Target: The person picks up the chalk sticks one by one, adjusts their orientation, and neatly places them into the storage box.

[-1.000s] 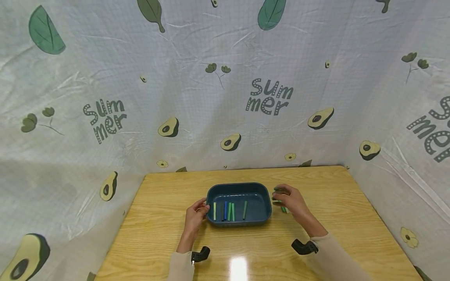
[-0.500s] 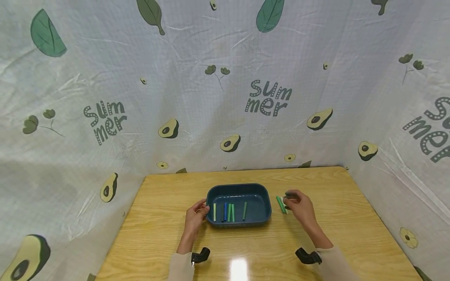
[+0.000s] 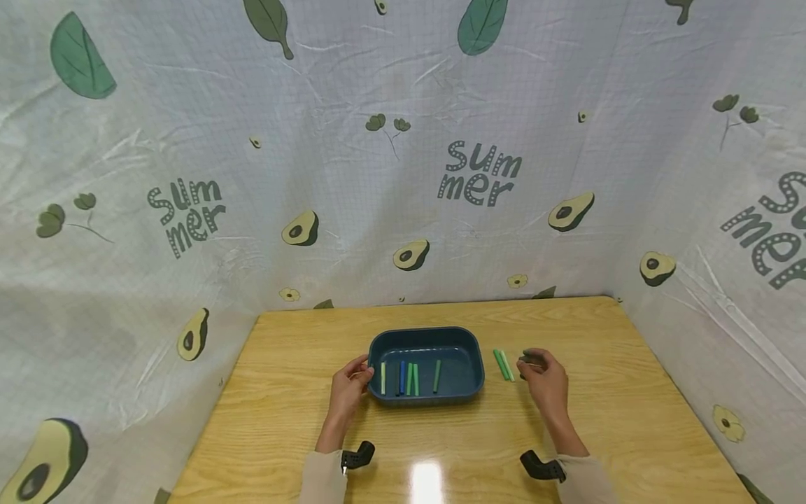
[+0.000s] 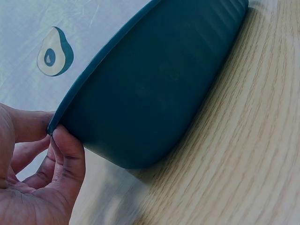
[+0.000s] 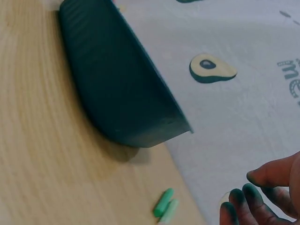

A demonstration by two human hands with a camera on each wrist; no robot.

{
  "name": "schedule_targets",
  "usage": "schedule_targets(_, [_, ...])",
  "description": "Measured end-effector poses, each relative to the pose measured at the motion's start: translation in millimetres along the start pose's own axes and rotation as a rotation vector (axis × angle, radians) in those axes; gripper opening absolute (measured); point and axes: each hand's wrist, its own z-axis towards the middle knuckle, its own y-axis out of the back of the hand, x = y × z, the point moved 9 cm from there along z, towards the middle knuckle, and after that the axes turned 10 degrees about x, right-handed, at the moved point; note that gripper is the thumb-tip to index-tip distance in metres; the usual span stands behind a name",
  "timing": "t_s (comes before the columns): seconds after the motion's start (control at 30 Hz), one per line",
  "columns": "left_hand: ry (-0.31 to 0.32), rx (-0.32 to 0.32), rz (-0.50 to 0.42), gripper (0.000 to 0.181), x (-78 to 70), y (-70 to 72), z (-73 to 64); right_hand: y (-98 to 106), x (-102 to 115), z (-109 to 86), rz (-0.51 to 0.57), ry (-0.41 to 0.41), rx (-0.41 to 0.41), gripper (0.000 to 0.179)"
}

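Observation:
A dark blue plastic tray (image 3: 462,371) stands on the table, with several chalk sticks lying inside: a pale yellow one (image 3: 383,379), a blue one (image 3: 403,378), a dark one and some green ones. My left hand (image 3: 348,393) pinches the tray's left rim between thumb and fingers, plain in the left wrist view. Right of the tray, a green chalk stick (image 3: 500,365) and a pale green one (image 3: 507,366) lie side by side on the wood. Just beyond them is my right hand (image 3: 548,386), fingers loosely bent, holding nothing. Its fingertips (image 5: 251,191) are stained dark green.
The light wooden table (image 3: 290,434) meets a white patterned cloth (image 3: 352,189) at the back and sides. A wrist camera mount (image 3: 358,456) sits on the left wrist, and another mount (image 3: 542,466) on the right.
My right hand has drawn away to the right from beside the tray, uncovering the two chalk sticks on the table. The left hand and the tray keep their place.

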Motion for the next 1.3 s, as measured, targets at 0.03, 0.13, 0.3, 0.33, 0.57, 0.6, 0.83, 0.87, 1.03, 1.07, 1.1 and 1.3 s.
schedule_targets(0.03, [0.001,0.002,0.000,0.040,-1.3,-0.1,-0.7,-1.0,-2.5,-0.2,0.002,-0.007,-0.007,0.033])
schedule_targets(0.13, [0.009,0.014,-0.006,0.040,-8.7,-1.3,-5.1,-2.9,-8.2,-1.4,-0.011,-0.016,-0.042,0.033])
schedule_targets(0.3, [0.016,0.024,0.006,0.039,-22.4,-3.8,-13.7,-4.7,-13.7,-2.8,-0.041,0.001,-0.141,0.031])
schedule_targets(0.33, [0.016,0.024,0.005,0.039,-22.2,-3.8,-13.5,-4.8,-14.7,-3.1,-0.043,0.006,-0.162,0.031])
schedule_targets(0.57, [0.019,0.002,-0.004,0.040,-2.2,-0.5,-0.8,-8.0,-28.7,-1.6,-0.020,-0.029,-0.283,0.031])
schedule_targets(0.6, [0.021,-0.003,-0.002,0.041,-0.5,-0.1,0.2,-8.7,-30.5,-1.4,-0.016,-0.036,-0.296,0.031])
schedule_targets(0.83, [0.028,-0.005,-0.002,0.041,0.7,-0.5,1.0,-12.7,-39.8,-0.4,-0.025,-0.051,-0.353,0.031])
schedule_targets(0.87, [0.026,-0.001,-0.004,0.041,-0.8,-0.9,0.1,-13.3,-41.0,0.2,-0.027,-0.054,-0.355,0.031])
schedule_targets(1.03, [0.019,0.015,0.002,0.040,-18.8,-4.3,-12.1,-17.3,-46.0,2.1,-0.040,-0.075,-0.364,0.028])
schedule_targets(1.07, [0.017,0.016,0.006,0.040,-22.9,-5.1,-14.9,-18.1,-46.5,2.4,-0.044,-0.076,-0.368,0.028])
schedule_targets(1.1, [0.018,0.016,0.007,0.040,-26.5,-5.8,-17.8,-19.1,-47.2,2.6,-0.052,-0.081,-0.372,0.027])
schedule_targets(1.3, [0.008,0.015,0.001,0.040,-32.0,-7.0,-21.7,-21.8,-46.3,2.7,-0.091,-0.078,-0.388,0.028])
